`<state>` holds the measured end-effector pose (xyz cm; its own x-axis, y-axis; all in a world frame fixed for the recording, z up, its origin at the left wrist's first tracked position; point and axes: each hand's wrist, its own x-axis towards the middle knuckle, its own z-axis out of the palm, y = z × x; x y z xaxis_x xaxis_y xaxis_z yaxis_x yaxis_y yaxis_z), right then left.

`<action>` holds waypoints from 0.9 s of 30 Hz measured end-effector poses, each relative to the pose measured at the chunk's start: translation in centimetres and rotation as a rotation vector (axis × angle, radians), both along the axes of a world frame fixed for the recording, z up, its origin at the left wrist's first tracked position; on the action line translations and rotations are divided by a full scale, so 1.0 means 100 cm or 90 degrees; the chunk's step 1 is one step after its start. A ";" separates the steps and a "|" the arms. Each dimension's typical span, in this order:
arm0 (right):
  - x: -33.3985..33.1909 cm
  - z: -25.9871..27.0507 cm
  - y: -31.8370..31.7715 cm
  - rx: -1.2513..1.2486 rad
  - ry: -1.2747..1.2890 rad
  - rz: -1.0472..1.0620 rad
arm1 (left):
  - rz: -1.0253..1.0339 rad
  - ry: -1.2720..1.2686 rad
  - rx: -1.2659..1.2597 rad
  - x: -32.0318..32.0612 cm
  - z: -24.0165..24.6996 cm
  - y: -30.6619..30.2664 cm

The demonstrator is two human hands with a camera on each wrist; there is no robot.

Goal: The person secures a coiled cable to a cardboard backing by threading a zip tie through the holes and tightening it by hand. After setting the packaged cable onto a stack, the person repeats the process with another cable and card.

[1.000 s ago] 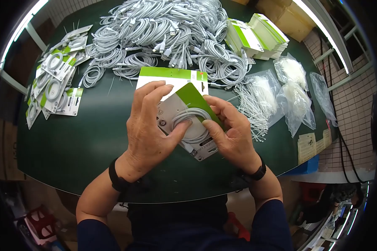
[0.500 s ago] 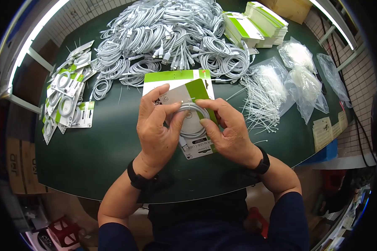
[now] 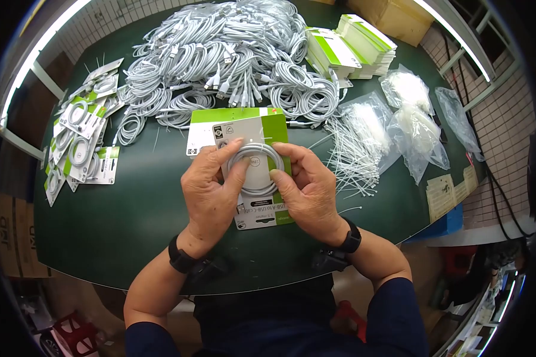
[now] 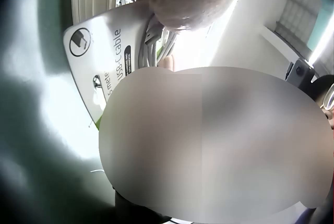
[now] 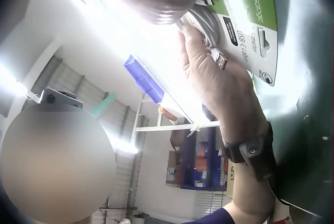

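Both hands hold a white and green packaging card [image 3: 238,128] over the table, with a coiled grey-white USB cable [image 3: 261,191] lying on its face. The left hand [image 3: 208,187] pinches the coil's left side, thumb inside the ring and index finger at its upper edge. On the other side, the right hand [image 3: 308,191] grips the coil and the card's green edge, thumb on the ring. Thin white tie ends poke out by the coil's top. A USB plug [image 5: 221,60] hangs at the coil's end in the right wrist view. Behind lies another card [image 3: 199,134], partly covered.
A large heap of coiled cables [image 3: 220,53] fills the back. Carded cables [image 3: 80,140] are piled at left. Stacked cards [image 3: 369,47] stand back right, near loose white cable ties [image 3: 354,157] and plastic bags of ties [image 3: 417,134].
The held card has turned from a slant to nearly upright. The left index finger has come down to the coil, and the left thumb has shifted on the ring.
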<state>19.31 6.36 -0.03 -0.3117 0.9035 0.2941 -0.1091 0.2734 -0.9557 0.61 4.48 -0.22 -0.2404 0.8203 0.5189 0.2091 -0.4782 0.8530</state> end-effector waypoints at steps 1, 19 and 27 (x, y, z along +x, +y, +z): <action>-0.001 0.000 -0.001 0.001 -0.006 0.001 | 0.010 0.044 -0.010 -0.003 -0.001 0.000; 0.004 0.005 0.014 -0.012 0.005 -0.051 | 0.150 0.354 0.188 0.001 0.025 -0.007; -0.001 0.003 0.008 -0.025 0.060 -0.045 | 0.058 0.542 0.216 0.015 0.011 -0.011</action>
<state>19.25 7.17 0.27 -0.2188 0.9340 0.2825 -0.1813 0.2455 -0.9523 2.09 3.43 0.85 0.2760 0.5890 0.7595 0.7512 -0.6251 0.2118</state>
